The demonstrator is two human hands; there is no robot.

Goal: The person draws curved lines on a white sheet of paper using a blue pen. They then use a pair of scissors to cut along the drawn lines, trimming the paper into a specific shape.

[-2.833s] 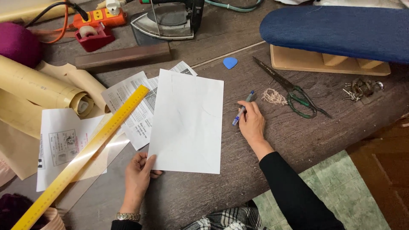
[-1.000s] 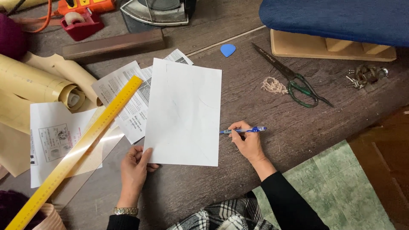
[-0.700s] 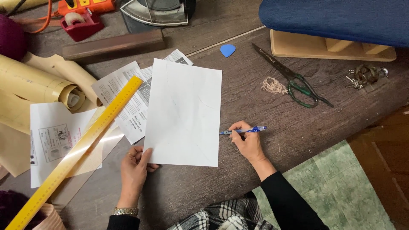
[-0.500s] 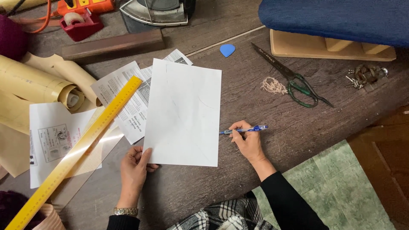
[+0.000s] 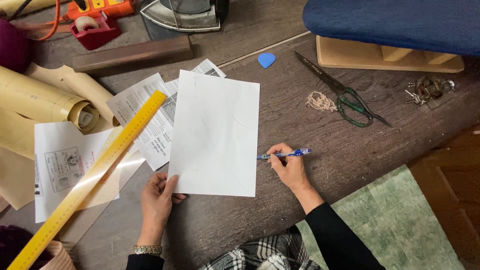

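A white sheet of paper (image 5: 215,132) lies on the dark wooden table (image 5: 300,100), with faint pencil lines on it. My left hand (image 5: 157,200) rests on the sheet's lower left corner, thumb on top. My right hand (image 5: 290,167) holds a blue pen (image 5: 285,154) just off the sheet's right edge, its tip pointing left toward the paper. A long yellow ruler (image 5: 87,180) lies diagonally to the left of the sheet.
Printed sheets (image 5: 65,165) and rolled tan paper (image 5: 45,107) lie at left. Green-handled scissors (image 5: 345,95), a blue chalk piece (image 5: 266,59) and a thread tuft (image 5: 320,101) lie at upper right. An iron (image 5: 182,12), a tape dispenser (image 5: 92,30) and a blue padded board (image 5: 395,22) stand at the back.
My right hand picked up the blue pen from the table and brought it down to the sheet's right edge. Over the last second nothing has moved.
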